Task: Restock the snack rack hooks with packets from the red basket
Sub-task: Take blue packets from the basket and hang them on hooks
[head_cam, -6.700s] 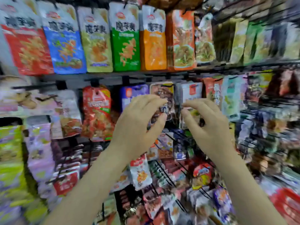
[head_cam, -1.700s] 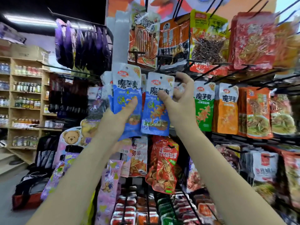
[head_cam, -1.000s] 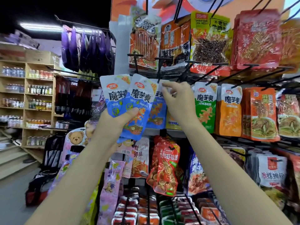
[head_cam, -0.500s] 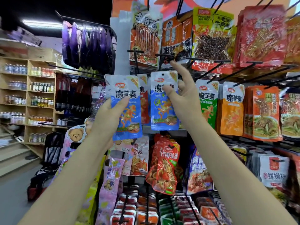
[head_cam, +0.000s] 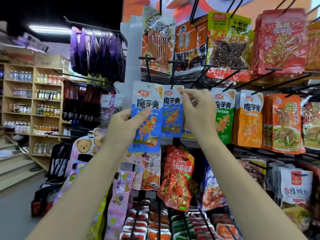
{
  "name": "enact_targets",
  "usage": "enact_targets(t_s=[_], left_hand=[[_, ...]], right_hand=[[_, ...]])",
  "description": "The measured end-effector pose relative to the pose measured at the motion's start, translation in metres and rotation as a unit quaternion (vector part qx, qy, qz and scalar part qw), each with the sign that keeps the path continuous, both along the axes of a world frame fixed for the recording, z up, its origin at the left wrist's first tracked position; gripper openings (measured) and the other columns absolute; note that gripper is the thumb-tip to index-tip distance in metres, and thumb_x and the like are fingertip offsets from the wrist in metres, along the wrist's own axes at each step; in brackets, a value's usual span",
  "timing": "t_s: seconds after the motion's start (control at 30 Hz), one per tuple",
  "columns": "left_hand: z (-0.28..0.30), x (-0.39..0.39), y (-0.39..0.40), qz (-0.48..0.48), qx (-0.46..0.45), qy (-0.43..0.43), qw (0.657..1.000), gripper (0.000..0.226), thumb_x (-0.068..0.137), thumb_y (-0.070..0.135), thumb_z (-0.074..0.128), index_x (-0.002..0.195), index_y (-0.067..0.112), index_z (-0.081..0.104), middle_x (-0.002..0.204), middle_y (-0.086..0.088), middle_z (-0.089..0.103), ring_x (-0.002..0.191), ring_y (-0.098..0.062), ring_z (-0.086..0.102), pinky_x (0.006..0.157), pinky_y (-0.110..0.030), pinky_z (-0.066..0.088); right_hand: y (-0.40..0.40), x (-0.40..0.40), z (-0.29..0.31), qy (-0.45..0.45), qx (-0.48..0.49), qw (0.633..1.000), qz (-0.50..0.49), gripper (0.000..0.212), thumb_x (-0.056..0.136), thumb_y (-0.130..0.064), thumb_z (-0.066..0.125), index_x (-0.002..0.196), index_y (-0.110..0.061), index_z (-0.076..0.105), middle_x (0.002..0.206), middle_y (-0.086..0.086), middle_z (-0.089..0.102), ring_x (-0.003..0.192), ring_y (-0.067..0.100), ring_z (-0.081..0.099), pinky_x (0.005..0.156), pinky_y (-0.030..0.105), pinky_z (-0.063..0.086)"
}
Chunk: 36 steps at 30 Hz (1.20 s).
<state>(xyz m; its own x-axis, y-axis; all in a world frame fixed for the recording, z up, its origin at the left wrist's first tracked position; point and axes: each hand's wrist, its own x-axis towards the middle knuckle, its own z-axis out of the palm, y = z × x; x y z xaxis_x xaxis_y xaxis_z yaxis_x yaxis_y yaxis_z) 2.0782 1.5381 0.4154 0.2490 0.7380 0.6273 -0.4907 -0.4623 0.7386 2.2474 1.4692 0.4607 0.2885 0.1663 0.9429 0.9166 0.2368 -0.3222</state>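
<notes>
My left hand grips a blue snack packet by its left edge, thumb across the front, and holds it upright in front of the rack. My right hand pinches the top right corner of a second blue packet, whose hole sits on a black hook. The two packets overlap slightly, the left one in front. The red basket is out of sight.
Green and orange packets of the same brand hang right of my right hand. Long black hooks jut out above them. Red packets hang below, purple bags upper left, wooden shelves far left.
The right-hand packet has gone up onto the hook, and my right fingers have shifted to its top corner. My left hand has raised its packet closer beside it.
</notes>
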Motion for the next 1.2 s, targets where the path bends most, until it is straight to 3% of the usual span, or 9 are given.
enact_targets(t_s=[0.1, 0.23, 0.37, 0.47, 0.57, 0.7, 0.93, 1.1, 1.2], left_hand=[[0.008, 0.009, -0.006, -0.026, 0.015, 0.029, 0.999, 0.036, 0.080, 0.036, 0.075, 0.084, 0.000, 0.074, 0.082, -0.016, 0.077, 0.068, -0.029, 0.073, 0.065, -0.043, 0.062], [0.015, 0.030, -0.008, 0.103, 0.151, 0.101, 0.978, 0.035, 0.089, 0.035, 0.075, 0.097, 0.002, 0.069, 0.091, -0.014, 0.075, 0.074, -0.014, 0.069, 0.069, -0.031, 0.055], [0.019, 0.028, 0.012, 0.363, 0.438, 0.110, 0.815, 0.068, 0.091, 0.049, 0.066, 0.148, 0.021, 0.042, 0.147, -0.004, 0.048, 0.135, -0.019, 0.045, 0.110, -0.026, 0.033], [0.025, 0.029, 0.027, 0.412, 0.520, 0.183, 0.725, 0.071, 0.095, 0.058, 0.048, 0.155, 0.023, 0.037, 0.165, -0.006, 0.028, 0.153, -0.028, 0.023, 0.121, -0.046, 0.023], [0.030, 0.030, 0.035, 0.419, 0.515, 0.235, 0.710, 0.067, 0.099, 0.059, 0.036, 0.157, 0.027, 0.032, 0.168, -0.002, 0.022, 0.155, -0.029, 0.015, 0.122, -0.057, 0.019], [0.032, 0.029, 0.037, 0.429, 0.513, 0.244, 0.702, 0.066, 0.099, 0.058, 0.033, 0.158, 0.029, 0.029, 0.168, 0.000, 0.019, 0.156, -0.026, 0.012, 0.123, -0.055, 0.015], [0.031, 0.030, 0.038, 0.436, 0.510, 0.234, 0.703, 0.065, 0.100, 0.056, 0.031, 0.158, 0.026, 0.032, 0.167, -0.001, 0.023, 0.156, -0.025, 0.013, 0.122, -0.053, 0.012], [0.029, 0.033, 0.041, 0.476, 0.528, 0.236, 0.663, 0.062, 0.101, 0.052, 0.033, 0.155, 0.020, 0.039, 0.163, -0.007, 0.034, 0.150, -0.031, 0.026, 0.116, -0.051, 0.021], [0.023, 0.034, 0.049, 0.476, 0.526, 0.251, 0.658, 0.062, 0.099, 0.052, 0.035, 0.151, 0.020, 0.044, 0.159, -0.008, 0.040, 0.145, -0.028, 0.029, 0.109, -0.047, 0.025]], right_hand=[[-0.010, -0.011, -0.006, 0.086, -0.019, 0.975, 0.202, 0.024, 0.100, -0.034, 0.059, 0.092, -0.017, 0.073, 0.074, -0.001, 0.065, 0.070, 0.014, 0.063, 0.063, 0.031, 0.051], [-0.007, -0.012, -0.003, 0.053, -0.025, 0.969, 0.241, 0.008, 0.092, -0.022, 0.072, 0.095, -0.020, 0.065, 0.086, 0.001, 0.073, 0.079, 0.013, 0.069, 0.068, 0.036, 0.053], [-0.014, 0.001, 0.009, 0.019, 0.024, 0.972, 0.231, 0.038, 0.093, -0.017, 0.070, 0.124, -0.026, 0.049, 0.064, 0.011, 0.059, 0.050, 0.030, 0.045, 0.050, 0.036, 0.036], [-0.009, 0.002, 0.016, -0.007, 0.018, 0.972, 0.235, 0.028, 0.095, -0.013, 0.067, 0.121, -0.020, 0.058, 0.059, 0.012, 0.050, 0.049, 0.028, 0.034, 0.048, 0.035, 0.030], [0.000, 0.000, 0.023, 0.012, 0.018, 0.975, 0.222, 0.022, 0.095, -0.016, 0.068, 0.117, -0.016, 0.067, 0.089, 0.008, 0.068, 0.066, 0.017, 0.051, 0.062, 0.033, 0.043], [0.006, 0.002, 0.028, 0.046, 0.008, 0.975, 0.217, 0.022, 0.095, -0.016, 0.068, 0.117, -0.016, 0.069, 0.087, -0.014, 0.059, 0.064, -0.006, 0.049, 0.066, 0.013, 0.038], [0.005, -0.004, 0.030, 0.039, 0.020, 0.976, 0.211, 0.024, 0.093, -0.013, 0.069, 0.117, -0.016, 0.071, 0.115, -0.004, 0.071, 0.104, 0.006, 0.062, 0.095, 0.029, 0.052], [0.012, -0.002, 0.030, 0.069, -0.004, 0.978, 0.199, 0.024, 0.093, -0.018, 0.071, 0.117, -0.016, 0.072, 0.096, -0.012, 0.068, 0.088, 0.001, 0.062, 0.081, 0.025, 0.053], [0.018, 0.005, 0.022, 0.015, -0.071, 0.994, 0.085, 0.033, 0.093, -0.024, 0.071, 0.126, -0.017, 0.067, 0.103, -0.007, 0.063, 0.093, 0.009, 0.056, 0.082, 0.027, 0.047]])
